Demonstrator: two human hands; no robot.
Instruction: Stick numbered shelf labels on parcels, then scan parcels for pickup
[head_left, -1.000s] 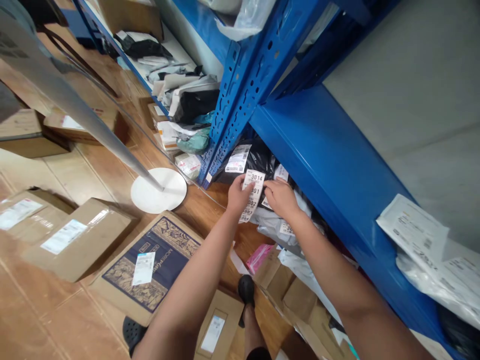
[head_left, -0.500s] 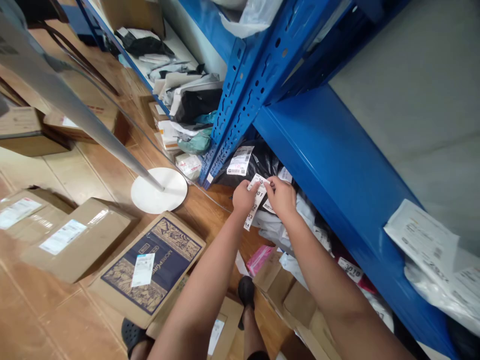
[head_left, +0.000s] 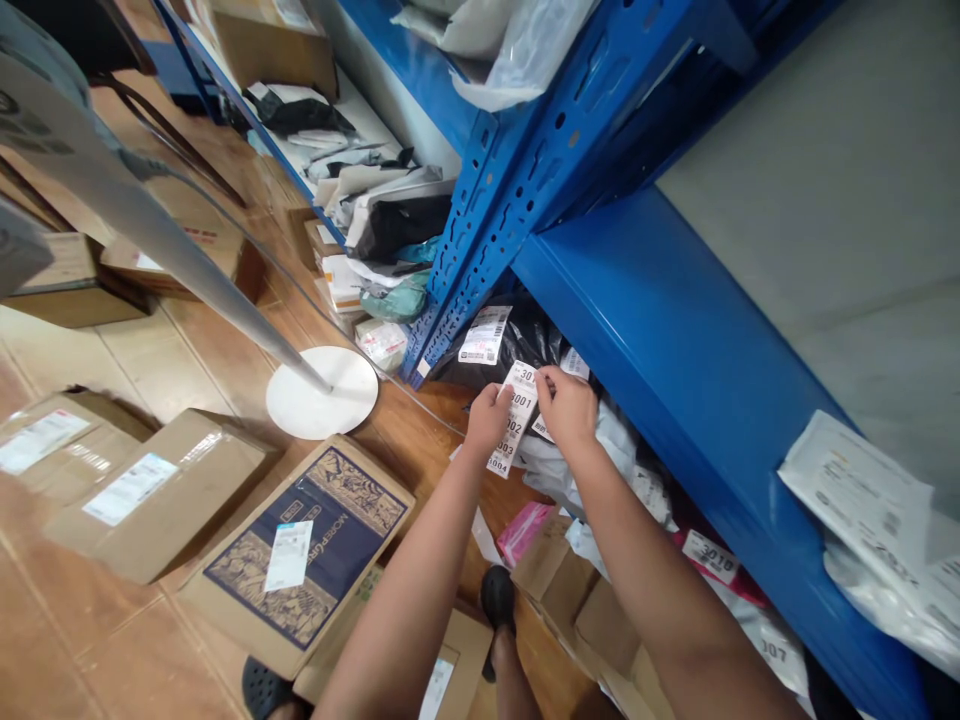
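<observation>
Between my two hands is a strip of white number labels (head_left: 514, 420), printed with 3001, 3002, 3003 and 3004 going down from the top label. My left hand (head_left: 487, 418) pinches the strip along its left edge. At its top right corner, the fingers of my right hand (head_left: 568, 402) are closed on the top label. Just beyond the hands lies a black plastic parcel (head_left: 517, 325) with a white shipping label (head_left: 485, 335). Grey-white parcel bags (head_left: 551, 465) are heaped under my right forearm.
A blue metal shelf (head_left: 675, 350) runs along the right, its perforated upright (head_left: 480, 230) ahead. Cardboard boxes (head_left: 161, 490) and a dark-blue printed box (head_left: 300, 550) stand on the floor at left. A fan-like stand with a round white base (head_left: 322, 393) is nearby; its cable (head_left: 390, 380) crosses the floor.
The view has shifted slightly, so most things sit a little lower. More of the label strip shows, its numbers clearer. Both hands keep hold of it.
</observation>
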